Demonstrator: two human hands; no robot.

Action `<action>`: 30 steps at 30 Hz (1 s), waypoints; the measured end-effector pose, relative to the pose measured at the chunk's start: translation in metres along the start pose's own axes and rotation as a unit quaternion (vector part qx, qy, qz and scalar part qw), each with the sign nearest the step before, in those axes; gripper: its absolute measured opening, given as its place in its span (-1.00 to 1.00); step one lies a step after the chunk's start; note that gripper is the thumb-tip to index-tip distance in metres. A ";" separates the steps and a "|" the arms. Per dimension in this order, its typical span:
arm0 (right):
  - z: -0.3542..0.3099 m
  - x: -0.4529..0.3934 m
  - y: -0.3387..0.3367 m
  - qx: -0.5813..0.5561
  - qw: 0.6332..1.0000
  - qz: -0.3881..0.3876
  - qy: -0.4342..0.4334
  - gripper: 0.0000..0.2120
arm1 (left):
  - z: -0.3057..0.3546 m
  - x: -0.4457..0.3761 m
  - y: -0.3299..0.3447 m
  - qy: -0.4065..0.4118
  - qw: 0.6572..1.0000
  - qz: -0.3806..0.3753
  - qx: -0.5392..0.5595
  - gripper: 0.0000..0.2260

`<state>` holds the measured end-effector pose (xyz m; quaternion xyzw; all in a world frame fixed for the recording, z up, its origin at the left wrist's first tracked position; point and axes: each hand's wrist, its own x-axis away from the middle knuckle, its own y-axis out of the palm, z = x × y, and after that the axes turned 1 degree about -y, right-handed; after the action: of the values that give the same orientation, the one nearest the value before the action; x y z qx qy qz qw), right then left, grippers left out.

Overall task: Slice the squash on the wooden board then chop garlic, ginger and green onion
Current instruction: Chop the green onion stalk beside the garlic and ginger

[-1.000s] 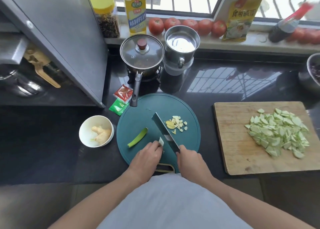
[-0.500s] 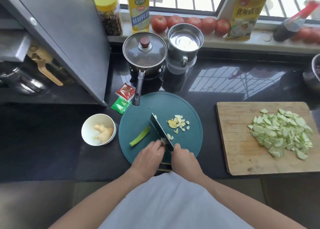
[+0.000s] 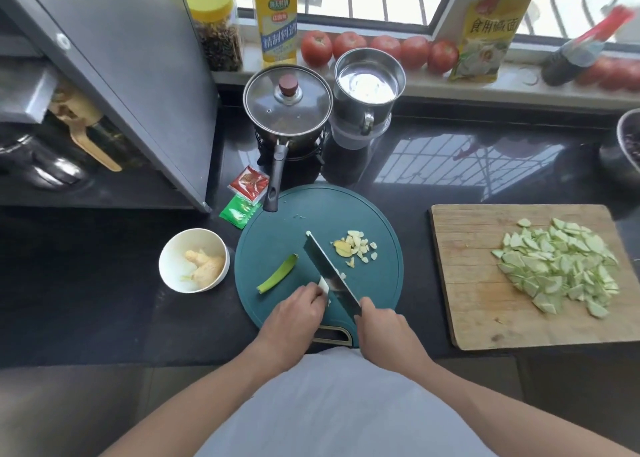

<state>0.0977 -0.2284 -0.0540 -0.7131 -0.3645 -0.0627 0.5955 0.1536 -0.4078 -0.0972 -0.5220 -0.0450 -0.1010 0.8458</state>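
On the round teal board (image 3: 277,242) my left hand (image 3: 294,313) pinches a small white garlic piece (image 3: 324,285) against the blade. My right hand (image 3: 384,328) grips the handle of a dark cleaver (image 3: 329,273), its blade running up and left across the board. A pile of chopped garlic with a ginger slice (image 3: 355,247) lies right of the blade. A green onion piece (image 3: 277,278) lies to its left. Sliced squash (image 3: 557,266) is heaped on the wooden board (image 3: 464,283). More ginger (image 3: 204,264) sits in a white bowl (image 3: 169,259).
A lidded saucepan (image 3: 287,103) stands behind the teal board, its handle (image 3: 275,179) reaching over the rim. Red and green sachets (image 3: 244,197) lie beside it. A steel pot (image 3: 369,86), tomatoes (image 3: 377,50), bottles and a jar line the sill. A metal cabinet (image 3: 114,58) stands at left.
The cleaver came down through the garlic piece and shifted slightly; a few new cut bits lie beside the blade. My left hand stays on the piece.
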 end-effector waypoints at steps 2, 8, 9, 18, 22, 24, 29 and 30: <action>0.000 -0.001 0.003 0.009 1.000 -0.016 0.006 -0.86 | 0.000 -0.001 0.001 -0.001 1.000 0.003 0.001 -0.75; -0.024 -0.024 0.008 -0.001 0.999 -0.004 0.042 -0.83 | -0.002 -0.004 0.000 0.000 1.000 -0.025 0.007 -0.72; -0.031 -0.032 0.006 -0.023 0.998 0.009 0.051 -0.86 | -0.001 -0.005 0.000 0.001 1.000 -0.029 0.005 -0.73; -0.007 -0.011 -0.002 -0.040 0.998 0.022 0.032 -0.85 | -0.002 -0.002 -0.001 0.002 1.000 0.012 0.001 -0.76; 0.001 0.001 0.003 -0.004 1.000 -0.011 0.005 -0.84 | -0.001 -0.005 0.000 -0.005 0.999 0.034 0.007 -0.72; 0.002 0.002 0.006 -0.001 1.000 -0.019 0.011 -0.86 | 0.000 -0.006 0.000 -0.005 0.999 0.033 0.010 -0.71; -0.008 -0.007 0.014 0.000 0.999 -0.031 0.037 -0.81 | -0.002 -0.007 0.001 -0.009 0.999 0.024 0.024 -0.73; -0.013 -0.013 0.015 -0.007 0.999 -0.023 0.041 -0.80 | -0.002 -0.008 0.002 -0.010 0.999 0.013 0.030 -0.75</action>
<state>0.1020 -0.2465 -0.0693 -0.7057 -0.3556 -0.1079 0.6032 0.1465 -0.4080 -0.1011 -0.4979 -0.0499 -0.0835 0.8618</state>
